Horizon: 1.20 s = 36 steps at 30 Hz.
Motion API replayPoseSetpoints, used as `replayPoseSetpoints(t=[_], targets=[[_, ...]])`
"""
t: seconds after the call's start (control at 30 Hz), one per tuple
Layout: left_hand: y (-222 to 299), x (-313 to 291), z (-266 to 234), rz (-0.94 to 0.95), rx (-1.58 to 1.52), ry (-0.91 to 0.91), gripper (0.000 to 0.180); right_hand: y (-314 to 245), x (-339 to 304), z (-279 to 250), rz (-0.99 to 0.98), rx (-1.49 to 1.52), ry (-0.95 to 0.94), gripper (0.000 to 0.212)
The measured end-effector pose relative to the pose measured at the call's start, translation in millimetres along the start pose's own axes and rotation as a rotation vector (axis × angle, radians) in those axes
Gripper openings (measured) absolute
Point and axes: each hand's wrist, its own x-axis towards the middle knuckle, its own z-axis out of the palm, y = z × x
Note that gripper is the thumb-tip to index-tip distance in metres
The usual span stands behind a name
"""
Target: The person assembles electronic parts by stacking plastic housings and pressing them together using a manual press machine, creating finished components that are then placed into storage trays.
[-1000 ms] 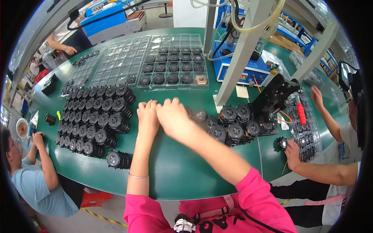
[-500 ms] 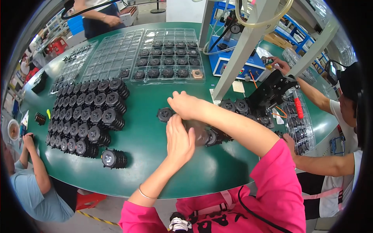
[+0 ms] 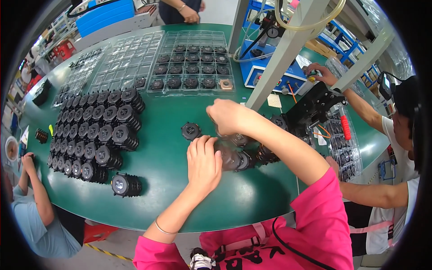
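A single black round watch body (image 3: 191, 131) lies face up on the green table. My left hand (image 3: 203, 166) rests just below it, fingers stretched out and their tips close to its edge. Farther right, my right hand (image 3: 226, 118) hovers with bent, closed fingers; whatever they hold is hidden. Below that hand are more black watch bodies (image 3: 243, 160), partly covered by my right forearm. A blurred greyish patch beside my left thumb cannot be made out.
Rows of stacked watch bodies (image 3: 90, 130) fill the left, with one separate stack (image 3: 126, 185) nearer me. Clear trays (image 3: 191, 63) stand behind. A metal post (image 3: 281, 58), a blue control box (image 3: 272, 67) and a black fixture (image 3: 315, 105) are at right, beside a co-worker (image 3: 382, 193).
My right hand has moved right, away from the single watch body. My left hand has shifted slightly down and left. The person behind the table has moved to the right.
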Motion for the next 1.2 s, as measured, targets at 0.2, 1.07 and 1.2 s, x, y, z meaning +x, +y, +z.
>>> replayPoseSetpoints(t=[0.2, 1.07, 1.2], targets=[[1, 0, -5, 0.046, 0.020, -0.052, 0.049, -10, -21, 21, 0.026, -0.008, -0.040, 0.041], [-20, -13, -60, 0.037, 0.045, -0.200, 0.072, -17, -62, 13, 0.152, -0.301, -0.022, 0.040], [-22, -15, -63, 0.024, 0.075, -0.169, 0.071, -1, -66, 20, 0.072, -0.205, 0.035, 0.043]])
